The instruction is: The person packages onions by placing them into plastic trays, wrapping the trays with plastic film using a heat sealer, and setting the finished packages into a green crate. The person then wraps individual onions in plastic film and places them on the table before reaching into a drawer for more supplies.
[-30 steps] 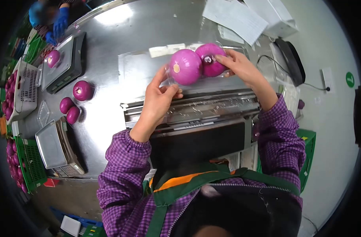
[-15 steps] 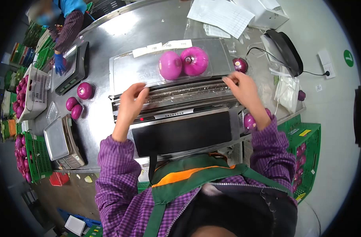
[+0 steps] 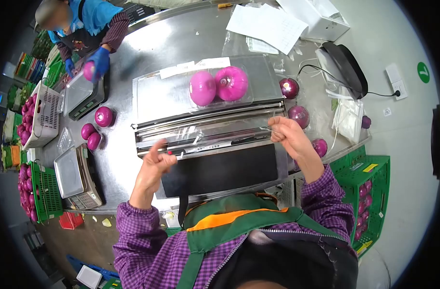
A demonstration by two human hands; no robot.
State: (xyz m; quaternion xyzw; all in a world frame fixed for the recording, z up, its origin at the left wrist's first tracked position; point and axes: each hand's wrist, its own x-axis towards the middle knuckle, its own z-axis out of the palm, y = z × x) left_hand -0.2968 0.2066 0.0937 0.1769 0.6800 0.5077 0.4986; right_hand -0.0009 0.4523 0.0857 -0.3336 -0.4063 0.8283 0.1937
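My left hand (image 3: 154, 169) is over the front left of a cling film wrapping machine (image 3: 208, 115), index finger and thumb spread apart, the index blurred. My right hand (image 3: 292, 137) pinches the edge of clear cling film (image 3: 220, 129) at the machine's right end. The film stretches across the machine's rollers between the hands, partly hard to see. Behind it, on the machine's metal top, two peeled purple onions (image 3: 217, 86) sit side by side in a clear tray. A black plate (image 3: 224, 168) forms the machine's front.
Loose onions (image 3: 299, 116) lie right of the machine, others (image 3: 103, 116) to the left. Two scales (image 3: 70, 171) stand at left, near crates of onions (image 3: 46, 113). Across the table a person in blue gloves (image 3: 100, 62) holds an onion. Papers (image 3: 265, 26) lie at the back.
Both hands have come down and toward me, drawing film forward over the rollers. The left index finger has straightened. Across the table, the other person has lifted an onion above the scale.
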